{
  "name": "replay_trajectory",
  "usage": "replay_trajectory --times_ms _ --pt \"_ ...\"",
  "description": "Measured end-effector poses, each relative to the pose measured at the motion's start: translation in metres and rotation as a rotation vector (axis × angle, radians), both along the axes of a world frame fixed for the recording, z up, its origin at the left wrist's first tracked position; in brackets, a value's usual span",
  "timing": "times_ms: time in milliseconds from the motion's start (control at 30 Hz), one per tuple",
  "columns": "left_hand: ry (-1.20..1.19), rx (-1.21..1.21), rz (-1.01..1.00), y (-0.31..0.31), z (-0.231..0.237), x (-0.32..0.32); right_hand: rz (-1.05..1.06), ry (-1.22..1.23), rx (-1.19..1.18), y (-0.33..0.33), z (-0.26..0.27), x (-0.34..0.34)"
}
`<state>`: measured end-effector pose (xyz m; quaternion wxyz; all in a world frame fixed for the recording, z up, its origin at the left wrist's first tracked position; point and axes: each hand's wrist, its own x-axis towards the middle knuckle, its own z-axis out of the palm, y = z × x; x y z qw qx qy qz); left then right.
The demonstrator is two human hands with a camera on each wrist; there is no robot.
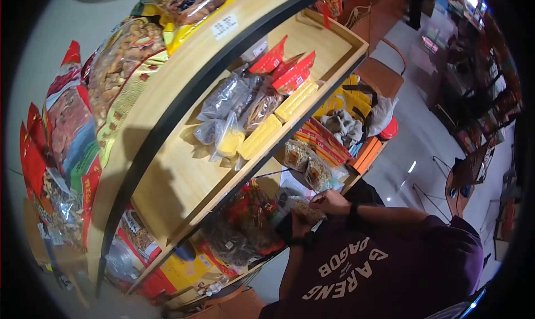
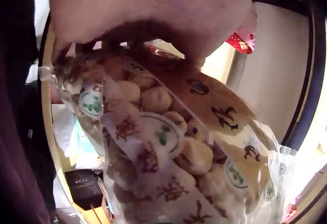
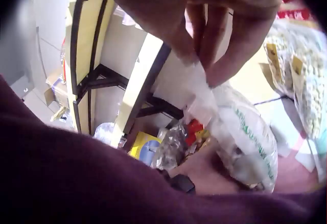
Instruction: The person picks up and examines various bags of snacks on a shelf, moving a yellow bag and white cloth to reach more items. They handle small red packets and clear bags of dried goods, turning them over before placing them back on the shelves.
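A clear printed bag of round pale-brown pieces (image 1: 307, 210) is held between both hands, low in front of the purple shirt. My left hand (image 1: 301, 227) grips it from one side; in the left wrist view this hand (image 2: 153, 14) covers its upper end, and the bag (image 2: 189, 152) shows green leaf marks and dark lettering. My right hand (image 1: 331, 202) is at the other end. Seen from the right wrist, the thumb and fingers of that hand (image 3: 214, 35) pinch a crumpled plastic end of the bag (image 3: 245, 147). The left fingertips are mostly hidden.
A wooden shelf tray (image 1: 167, 196) holds yellow blocks (image 1: 261, 137) and clear and red packets. Large snack bags (image 1: 125, 68) stand on the upper left shelf. Two bags of pale pieces (image 3: 306, 81) lie beside the work. Dark packets (image 1: 234, 244) sit below the tray.
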<state>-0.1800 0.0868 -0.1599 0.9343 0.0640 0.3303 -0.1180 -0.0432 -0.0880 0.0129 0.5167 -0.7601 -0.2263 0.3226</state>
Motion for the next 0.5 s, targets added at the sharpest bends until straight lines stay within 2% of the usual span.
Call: replay_trajectory --times_ms 100,300,400,500 --pt "-0.111 -0.127 -0.041 -0.004 0.017 0.007 0.041 -0.040 -0.051 0.009 -0.016 0.001" --pt "0.095 0.225 -0.113 0.003 -0.005 0.023 0.032 -0.037 -0.117 0.033 -0.027 0.016" --pt "0.138 0.546 -0.160 0.004 0.026 0.041 -0.006 -0.062 -0.073 0.045 -0.036 0.043" --pt "0.007 0.962 -0.221 0.005 0.050 0.050 -0.014 -0.152 -0.029 0.064 -0.065 0.072"
